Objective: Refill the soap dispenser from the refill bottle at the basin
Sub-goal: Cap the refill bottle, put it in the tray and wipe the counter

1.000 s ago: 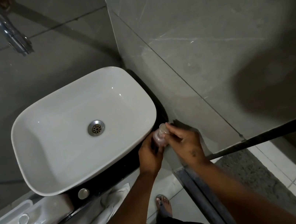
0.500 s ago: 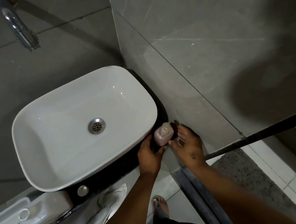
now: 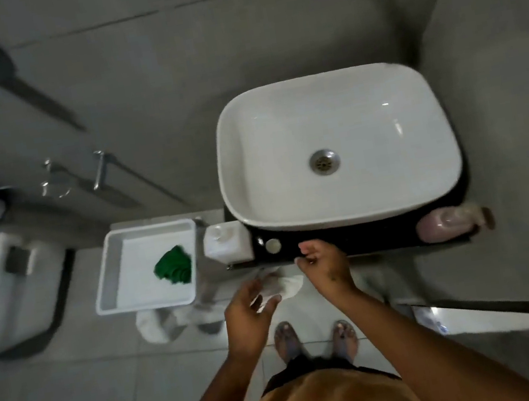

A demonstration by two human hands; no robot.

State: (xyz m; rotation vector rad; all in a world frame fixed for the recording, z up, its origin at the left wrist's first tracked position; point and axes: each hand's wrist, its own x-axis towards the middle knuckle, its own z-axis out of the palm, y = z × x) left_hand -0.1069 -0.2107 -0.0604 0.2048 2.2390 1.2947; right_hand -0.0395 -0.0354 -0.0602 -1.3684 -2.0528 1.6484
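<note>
Both hands are empty: the left hand (image 3: 251,320) spread, the right hand (image 3: 325,265) loosely curled. Best to grip the white refill bottle (image 3: 228,243), left of the basin (image 3: 236,184), firmly, then carry it to the pink soap dispenser (image 3: 443,223) on the right.

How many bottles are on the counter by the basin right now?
2. A white refill bottle stands at the counter's left end beside the basin; a pink soap dispenser sits at the right end. The basin may hide others behind it.

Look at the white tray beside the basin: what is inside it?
A crumpled green cloth lies in the tray, towards its right side. The rest of its floor shows bare white. Anything under the cloth is hidden.
</note>
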